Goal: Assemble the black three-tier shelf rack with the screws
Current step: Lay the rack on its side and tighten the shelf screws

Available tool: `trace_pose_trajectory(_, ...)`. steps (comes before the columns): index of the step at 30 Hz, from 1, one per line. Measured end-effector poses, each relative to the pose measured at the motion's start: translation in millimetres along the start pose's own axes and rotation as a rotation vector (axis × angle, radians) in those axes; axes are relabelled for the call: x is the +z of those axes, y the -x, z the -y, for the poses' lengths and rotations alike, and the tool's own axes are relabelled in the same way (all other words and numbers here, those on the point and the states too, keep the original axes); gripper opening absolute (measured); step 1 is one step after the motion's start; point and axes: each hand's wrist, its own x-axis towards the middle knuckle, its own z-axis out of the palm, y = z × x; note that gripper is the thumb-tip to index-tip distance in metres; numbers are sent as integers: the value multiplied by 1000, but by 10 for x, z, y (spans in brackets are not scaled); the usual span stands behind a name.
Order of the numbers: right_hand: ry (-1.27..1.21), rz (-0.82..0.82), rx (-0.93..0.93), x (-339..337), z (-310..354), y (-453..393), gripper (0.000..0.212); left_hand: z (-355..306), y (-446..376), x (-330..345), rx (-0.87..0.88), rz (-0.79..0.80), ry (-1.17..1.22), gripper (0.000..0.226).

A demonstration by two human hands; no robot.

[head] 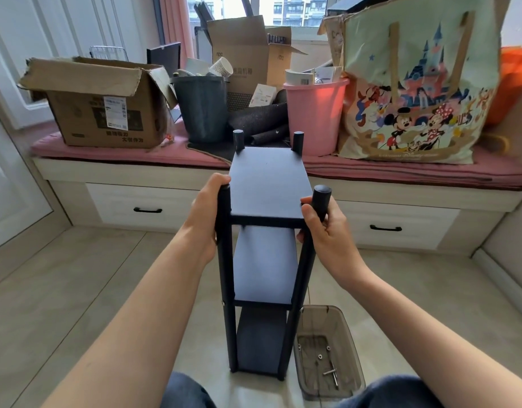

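While rack [265,260] stands upright on floor, left hand [208,213] and right hand [324,228] fingers curl round near posts

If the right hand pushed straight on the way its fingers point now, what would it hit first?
The right hand grips the near right post, fingers pointing left. Going on, they would probably meet the top shelf edge at once; depth is unclear.

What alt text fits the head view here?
A person's left hand and right hand grip the near posts of an upright black three-tier rack on the floor, beside a clear tray holding screws.
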Motion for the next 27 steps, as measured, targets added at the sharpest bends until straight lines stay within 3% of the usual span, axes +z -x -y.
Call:
trace_pose_trajectory(2,7,-15,-4,1,-1,-7,9,11,-23,-16,9,-64,-11,32)
trace_pose_trajectory(4,13,-15,-7,-2,-4,-6,8,27,-26,-29,7,-65,-14,32)
trace_pose_trajectory(9,11,-4,-14,-3,-18,-11,5,81,-8,-53,85,74,-57,47)
trace_pose_trajectory(11,-5,-1,-10,3,-20,-21,5,107,1,-66,119,121,-65,38)
trace_pose_trajectory(13,-21,3,-10,7,-21,-24,6,164,-3,-71,125,76,-100,44)
trace_pose_trajectory(16,-37,11,-24,10,-27,-22,6,287,-51,-82,192,-25,-171,25)
trace_pose_trajectory(27,10,0,-47,22,4,-8,15,388,-84,-99,233,-29,-107,18)
